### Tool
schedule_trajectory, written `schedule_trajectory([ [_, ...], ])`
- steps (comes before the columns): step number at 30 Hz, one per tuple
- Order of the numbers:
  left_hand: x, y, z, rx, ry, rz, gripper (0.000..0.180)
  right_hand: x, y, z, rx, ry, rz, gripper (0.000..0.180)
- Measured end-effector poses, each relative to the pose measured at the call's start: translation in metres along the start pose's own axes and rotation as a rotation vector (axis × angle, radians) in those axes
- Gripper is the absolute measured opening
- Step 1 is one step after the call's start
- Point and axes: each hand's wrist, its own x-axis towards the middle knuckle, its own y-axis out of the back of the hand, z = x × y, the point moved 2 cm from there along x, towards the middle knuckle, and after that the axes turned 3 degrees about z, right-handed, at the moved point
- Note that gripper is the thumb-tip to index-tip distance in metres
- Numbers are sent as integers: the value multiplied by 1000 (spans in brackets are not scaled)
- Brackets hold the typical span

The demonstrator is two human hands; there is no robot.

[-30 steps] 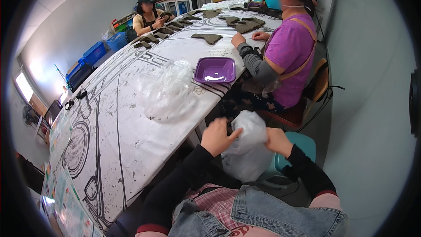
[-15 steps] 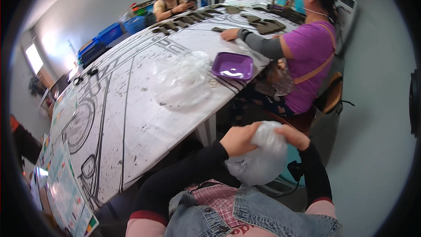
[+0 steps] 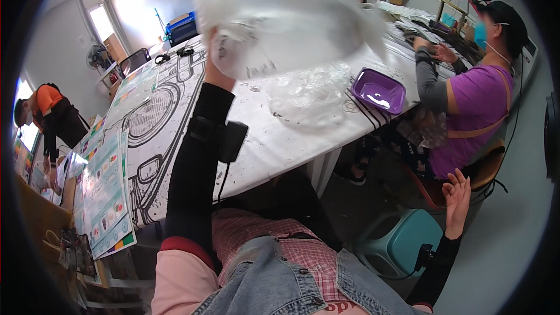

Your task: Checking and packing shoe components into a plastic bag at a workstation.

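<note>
A large translucent plastic bag (image 3: 286,23), billowed out and smeared by motion, hangs in the air over the table. My left hand (image 3: 218,73) is raised at its lower left side and holds it; the bag hides most of the fingers. Off to the right, my right hand (image 3: 458,201) is empty with its fingers apart, above a teal stool (image 3: 411,239). Below the raised bag, a crumpled clear plastic bag (image 3: 306,96) lies on the table, beside a purple plastic basin (image 3: 379,90).
The white table (image 3: 274,157) has black line drawings and dark specks. At its right side sits a co-worker in a purple shirt (image 3: 481,99), hands at dark pieces. Printed sheets (image 3: 105,192) cover the left end, where a person in orange (image 3: 49,105) bends down.
The bag was bunched between both my hands over my lap. Now my left hand has swung it up and left, spread out, and my right hand has let go and moved right.
</note>
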Motion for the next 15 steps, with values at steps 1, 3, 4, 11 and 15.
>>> schedule_trajectory([
  [1,3,24,0,414,-168,39,44,3,-2,4,2,-3,-5,48],
  [3,2,54,-14,819,-326,77,37,7,-7,15,14,-26,1,49],
  [4,-3,68,-23,352,-37,358,38,8,-10,19,14,-28,4,49],
  [11,-67,150,-90,-84,652,976,26,13,-37,40,-49,-117,-88,49],
  [15,-67,144,-101,-114,622,913,25,18,-43,47,-83,-152,-97,49],
])
